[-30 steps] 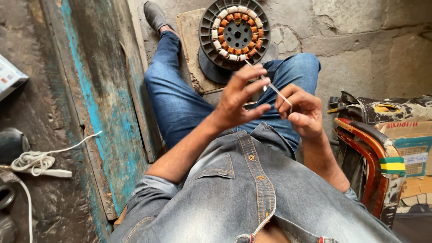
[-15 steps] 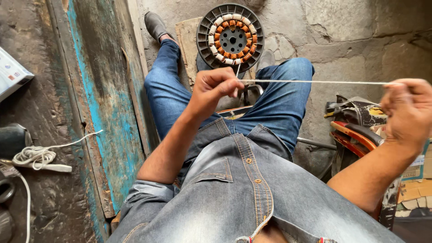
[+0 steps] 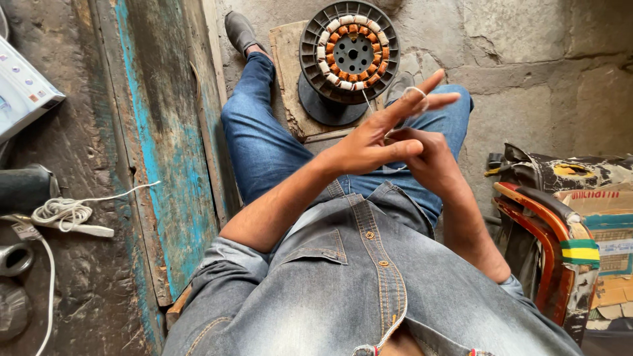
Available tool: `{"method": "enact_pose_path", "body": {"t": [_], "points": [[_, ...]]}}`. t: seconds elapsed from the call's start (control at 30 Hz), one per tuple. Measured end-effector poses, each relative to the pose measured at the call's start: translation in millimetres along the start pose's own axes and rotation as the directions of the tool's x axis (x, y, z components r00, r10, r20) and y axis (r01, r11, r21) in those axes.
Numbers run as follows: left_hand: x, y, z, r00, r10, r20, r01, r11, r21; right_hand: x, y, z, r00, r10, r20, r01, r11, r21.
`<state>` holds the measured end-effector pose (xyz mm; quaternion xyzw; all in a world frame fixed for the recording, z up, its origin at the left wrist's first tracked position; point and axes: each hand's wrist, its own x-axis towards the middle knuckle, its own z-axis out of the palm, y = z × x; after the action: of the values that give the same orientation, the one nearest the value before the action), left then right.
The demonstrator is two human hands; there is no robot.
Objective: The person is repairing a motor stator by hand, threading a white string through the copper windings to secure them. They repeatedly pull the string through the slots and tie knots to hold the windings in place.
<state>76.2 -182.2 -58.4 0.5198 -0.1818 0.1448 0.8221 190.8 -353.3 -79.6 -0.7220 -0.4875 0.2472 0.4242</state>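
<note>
A worn wooden door leaf (image 3: 168, 165) with flaking blue paint runs down the left third of the frame, its long edge hard against the person's left leg. The cracked concrete floor (image 3: 527, 59) fills the upper right, with open room there between the knee and the right border. At the right edge stands a red-framed chair (image 3: 550, 250), just beside the right forearm. At top centre a round motor stator (image 3: 349, 53), ringed with copper and white coils, sits on a wooden board (image 3: 290, 72) between the feet, near the frame's top edge. Left of the door lie a coiled white cord (image 3: 62, 214) and a white box (image 3: 23, 92), well apart from the hands.

The left hand (image 3: 376, 135), at centre, has its fingers spread open and pointing to the upper right, a loop of thin white thread (image 3: 414, 89) around one fingertip. The right hand (image 3: 428, 158) lies just under it, fingers curled closed; whether they pinch the thread cannot be told. The thread runs from the stator to the hands.
</note>
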Motion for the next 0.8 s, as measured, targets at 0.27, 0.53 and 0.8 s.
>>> {"method": "enact_pose_path", "body": {"t": [0.27,0.53,0.8], "points": [[-18.5,-4.6,-14.8,0.927,-0.325,-0.188,0.372,0.723,0.582,-8.4,3.7,-27.4,0.974,0.219,0.054,-0.22,0.975,0.02],[-31.3,3.7,-42.4,0.873,-0.323,-0.365,0.435,0.853,0.288,-30.2,0.6,-80.4,0.921,0.374,-0.111,-0.349,0.917,0.195],[-44.2,10.7,-48.3,0.839,-0.217,-0.499,0.298,0.951,0.086,-18.8,4.1,-97.7,0.979,0.073,-0.189,-0.129,0.945,-0.301]]}}
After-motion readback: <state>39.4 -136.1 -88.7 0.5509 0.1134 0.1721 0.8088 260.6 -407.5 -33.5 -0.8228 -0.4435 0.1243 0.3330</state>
